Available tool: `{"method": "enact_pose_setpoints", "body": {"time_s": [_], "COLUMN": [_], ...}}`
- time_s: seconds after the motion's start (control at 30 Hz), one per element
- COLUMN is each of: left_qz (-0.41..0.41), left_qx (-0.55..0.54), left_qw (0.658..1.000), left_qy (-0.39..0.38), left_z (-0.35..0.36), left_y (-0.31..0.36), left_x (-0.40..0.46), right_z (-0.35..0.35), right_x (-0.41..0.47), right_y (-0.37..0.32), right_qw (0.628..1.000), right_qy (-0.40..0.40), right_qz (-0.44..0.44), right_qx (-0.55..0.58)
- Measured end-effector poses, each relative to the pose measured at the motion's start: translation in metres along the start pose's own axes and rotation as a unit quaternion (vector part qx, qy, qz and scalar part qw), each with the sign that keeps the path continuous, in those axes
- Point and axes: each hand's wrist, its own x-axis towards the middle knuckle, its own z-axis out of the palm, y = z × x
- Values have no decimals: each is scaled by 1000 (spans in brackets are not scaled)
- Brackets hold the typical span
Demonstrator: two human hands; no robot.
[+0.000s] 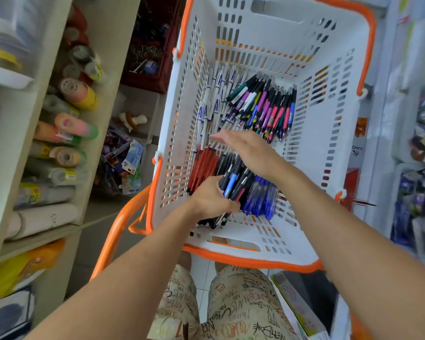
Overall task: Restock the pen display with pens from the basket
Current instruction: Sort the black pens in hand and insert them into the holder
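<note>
On the left, a pale shelf unit [103, 40] holds rolls of paper [44, 218] and coloured rolls [76, 123]. Far behind it sits a dark red crate [155, 77]. Blurred packaged goods [417, 192] fill the right side.

One basket [329, 133]; two hands [245, 148]; five pen bundles [268, 109]; pens uncountable.

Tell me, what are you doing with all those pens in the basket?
A person is reaching into a white basket with orange trim full of pens. The left hand grips a bundle of dark pens near the basket's near end. The right hand is flat and open above the pile. Red pens, blue pens, white pens and pink-and-black pens lie in separate groups. No pen display is visible.
</note>
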Motion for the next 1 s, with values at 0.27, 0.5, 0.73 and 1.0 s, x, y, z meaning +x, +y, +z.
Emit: {"method": "enact_pose_setpoints", "body": {"time_s": [0.27, 0.5, 0.73, 1.0], "left_qz": [-11, -37, -8, -47], "left_qx": [43, 20, -9, -30], "left_qw": [997, 996, 999, 995], "left_qy": [-59, -74, -35, -84], "left_z": [-4, -9, -9, -16], "left_y": [-11, -13, -16, -10], "left_x": [-3, 2, 4, -1], "right_z": [22, 16, 10, 32], "right_x": [2, 8, 2, 4], "right_y": [1, 12, 22, 7], "right_qw": [981, 995, 991, 993], "right_qy": [-160, 25, -76, -82], "right_qz": [98, 66, 109, 72], "right_qx": [-43, 65, 32, -35]}}
